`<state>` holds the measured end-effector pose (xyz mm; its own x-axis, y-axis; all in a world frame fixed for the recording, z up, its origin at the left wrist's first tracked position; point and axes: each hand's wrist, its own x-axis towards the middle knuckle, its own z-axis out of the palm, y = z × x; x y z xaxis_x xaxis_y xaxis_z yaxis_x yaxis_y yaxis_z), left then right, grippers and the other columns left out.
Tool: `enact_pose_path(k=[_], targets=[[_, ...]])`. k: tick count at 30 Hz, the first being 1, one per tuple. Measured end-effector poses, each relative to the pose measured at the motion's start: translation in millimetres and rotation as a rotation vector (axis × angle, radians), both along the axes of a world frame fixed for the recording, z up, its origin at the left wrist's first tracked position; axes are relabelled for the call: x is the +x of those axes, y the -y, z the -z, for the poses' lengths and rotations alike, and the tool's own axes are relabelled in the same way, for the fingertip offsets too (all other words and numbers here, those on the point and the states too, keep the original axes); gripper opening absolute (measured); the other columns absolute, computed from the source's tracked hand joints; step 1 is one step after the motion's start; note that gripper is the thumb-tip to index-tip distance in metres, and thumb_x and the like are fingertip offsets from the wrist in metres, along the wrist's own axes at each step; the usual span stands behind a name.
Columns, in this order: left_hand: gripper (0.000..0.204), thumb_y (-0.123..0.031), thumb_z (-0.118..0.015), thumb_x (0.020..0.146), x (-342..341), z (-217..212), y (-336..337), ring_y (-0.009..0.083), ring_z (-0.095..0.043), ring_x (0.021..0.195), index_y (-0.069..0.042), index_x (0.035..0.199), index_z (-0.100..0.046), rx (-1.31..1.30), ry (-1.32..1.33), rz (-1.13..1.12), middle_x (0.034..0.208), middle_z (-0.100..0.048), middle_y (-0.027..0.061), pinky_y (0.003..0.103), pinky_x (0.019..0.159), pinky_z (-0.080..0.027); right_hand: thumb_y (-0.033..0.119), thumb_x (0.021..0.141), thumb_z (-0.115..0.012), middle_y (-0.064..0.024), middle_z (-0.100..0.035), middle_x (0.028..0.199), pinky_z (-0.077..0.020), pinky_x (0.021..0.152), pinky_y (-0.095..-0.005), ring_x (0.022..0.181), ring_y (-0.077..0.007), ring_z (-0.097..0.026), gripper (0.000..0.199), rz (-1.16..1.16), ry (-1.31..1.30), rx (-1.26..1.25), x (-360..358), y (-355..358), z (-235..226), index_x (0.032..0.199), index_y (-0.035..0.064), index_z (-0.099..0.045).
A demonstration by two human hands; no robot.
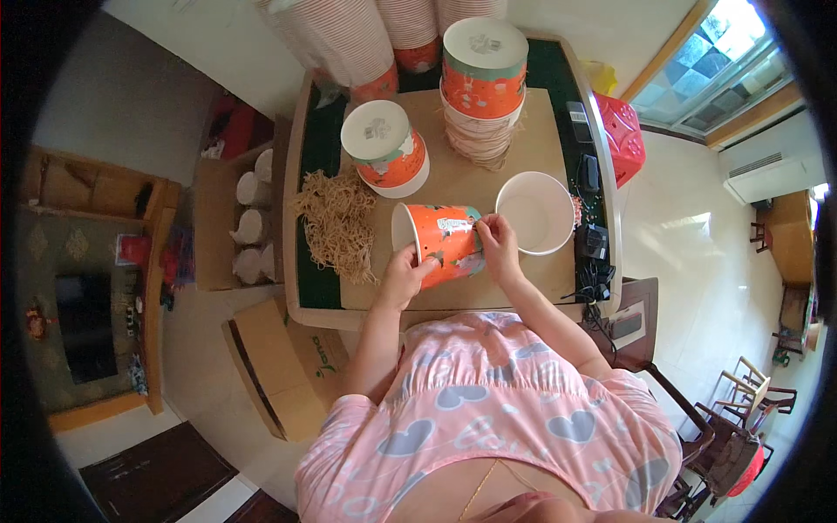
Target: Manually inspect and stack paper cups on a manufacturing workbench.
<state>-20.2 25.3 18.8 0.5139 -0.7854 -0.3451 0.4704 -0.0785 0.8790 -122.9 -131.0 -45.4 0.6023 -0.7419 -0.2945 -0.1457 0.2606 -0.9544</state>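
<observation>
I hold an orange paper bucket (443,244) on its side over the table, its open mouth facing left. My left hand (404,275) grips its lower left rim. My right hand (497,244) pinches the bucket's base end, fingers by a white label on its side. An upright empty white bucket (534,212) stands just right of my right hand. A pile of tan shredded paper strands (338,222) lies left of the held bucket.
Upside-down orange buckets stand behind: one (384,155) alone, one (485,70) atop a stack of cups. Tall cup stacks (349,39) line the table's back. A red stool (625,135) and cables lie right, cardboard boxes (283,362) left on the floor.
</observation>
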Motion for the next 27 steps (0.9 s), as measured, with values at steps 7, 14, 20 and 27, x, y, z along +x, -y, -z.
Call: enact_pose_path(k=[7, 14, 20, 27], targets=[[0.026, 0.003, -0.055, 0.080, -2.2, -8.8, 6.8, 0.0087, -0.059, 0.077, 0.001, 0.105, -0.059, 0.446, 0.662, 0.061, 0.086, -0.066, 0.0079, 0.027, 0.069, -0.047, 0.003, 0.075, -0.063, -0.0135, -0.058, 0.096, -0.0474, 0.077, -0.0369, 0.092, -0.0304, -0.058, 0.011, -0.244, 0.106, -0.736, 4.9, -27.3, -57.9, 0.083, 0.0034, -0.055], [0.030, 0.006, -0.053, 0.079, -6.9, 1.8, 9.3, 0.0117, -0.059, 0.079, 0.000, 0.108, -0.058, 0.332, 0.721, 0.002, 0.088, -0.065, 0.0108, 0.030, 0.071, -0.048, 0.012, 0.076, -0.063, -0.0118, -0.057, 0.084, -0.0467, 0.067, -0.0404, 0.077, -0.0325, -0.057, 0.015, -0.275, 0.046, -0.799, 4.6, -35.9, -72.0, 0.086, 0.0049, -0.055], [0.030, 0.006, -0.052, 0.080, -11.3, -5.2, 14.8, 0.0160, -0.062, 0.082, 0.000, 0.108, -0.057, 0.334, 0.765, 0.011, 0.090, -0.065, 0.0140, 0.031, 0.073, -0.047, 0.012, 0.078, -0.062, -0.0124, -0.058, 0.084, -0.0467, 0.067, -0.0404, 0.079, -0.0326, -0.057, 0.013, -0.258, 0.031, -0.762, 3.7, -34.6, -72.7, 0.086, 0.0053, -0.055], [0.028, 0.004, -0.053, 0.080, -14.7, -4.6, 17.0, 0.0193, -0.063, 0.082, 0.000, 0.107, -0.057, 0.319, 0.808, 0.001, 0.089, -0.065, 0.0143, 0.033, 0.072, -0.048, 0.012, 0.078, -0.061, -0.0131, -0.058, 0.084, -0.0461, 0.068, -0.0409, 0.079, -0.0331, -0.057, 0.012, -0.268, 0.018, -0.792, 2.7, -34.0, -71.2, 0.085, 0.0051, -0.054]])
